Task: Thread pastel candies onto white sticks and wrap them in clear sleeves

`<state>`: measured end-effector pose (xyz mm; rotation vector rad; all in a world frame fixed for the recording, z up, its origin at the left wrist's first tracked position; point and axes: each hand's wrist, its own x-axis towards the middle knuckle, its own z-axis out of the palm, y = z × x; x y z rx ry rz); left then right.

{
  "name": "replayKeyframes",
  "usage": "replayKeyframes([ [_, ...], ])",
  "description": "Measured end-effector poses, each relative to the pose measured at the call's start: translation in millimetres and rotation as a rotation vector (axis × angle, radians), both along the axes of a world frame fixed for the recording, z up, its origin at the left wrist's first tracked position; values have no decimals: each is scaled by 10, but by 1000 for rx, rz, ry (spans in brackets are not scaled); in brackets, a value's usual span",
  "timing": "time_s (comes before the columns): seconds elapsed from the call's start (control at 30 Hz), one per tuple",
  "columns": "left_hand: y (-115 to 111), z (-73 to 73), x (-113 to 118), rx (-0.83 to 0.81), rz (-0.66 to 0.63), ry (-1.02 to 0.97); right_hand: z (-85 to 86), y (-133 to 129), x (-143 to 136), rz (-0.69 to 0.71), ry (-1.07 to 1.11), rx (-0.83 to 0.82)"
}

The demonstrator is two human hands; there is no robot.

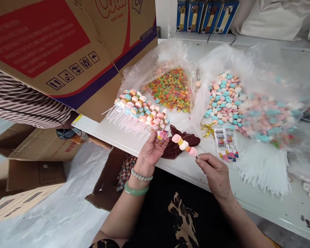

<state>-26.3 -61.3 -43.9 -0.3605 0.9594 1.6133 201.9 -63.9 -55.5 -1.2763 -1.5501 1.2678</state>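
In front of my body, my right hand (pixel 217 172) pinches the lower end of a candy skewer (pixel 184 144), threaded with pink, white, yellow and orange pieces. The skewer points up and left. My left hand (pixel 152 150) is closed on a small clear printed wrapper (pixel 162 134), apart from the skewer. Just beyond the left hand lies a pile of finished candy skewers (pixel 141 108) with their white sticks toward me. A dark brown cloth (pixel 172 146) rests on the table between my hands.
An open bag of ring candies (pixel 173 89) and bags of pastel candies (pixel 226 98) cover the table (pixel 253 206). Gold ties (pixel 208 129), printed wrappers (pixel 226 143) and white sticks (pixel 266 170) lie rightward. A large carton (pixel 100 65) stands left; below, an open box (pixel 103 186) holds skewers.
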Motion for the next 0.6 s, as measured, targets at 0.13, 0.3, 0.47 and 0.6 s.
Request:
replayKeyframes([
  [0.13, -6, 6, 36, 45, 29, 42, 34, -50, -95, 1, -42, 53],
  [0.3, -18, 2, 104, 117, 141, 115, 71, -39, -130, 11, -38, 81],
  [0.47, -19, -37, 159, 182, 111, 107, 10, -21, -122, 11, -78, 109],
  [0.6, -14, -107, 166, 164, 92, 112, -59, -13, -107, -3, -189, 250],
])
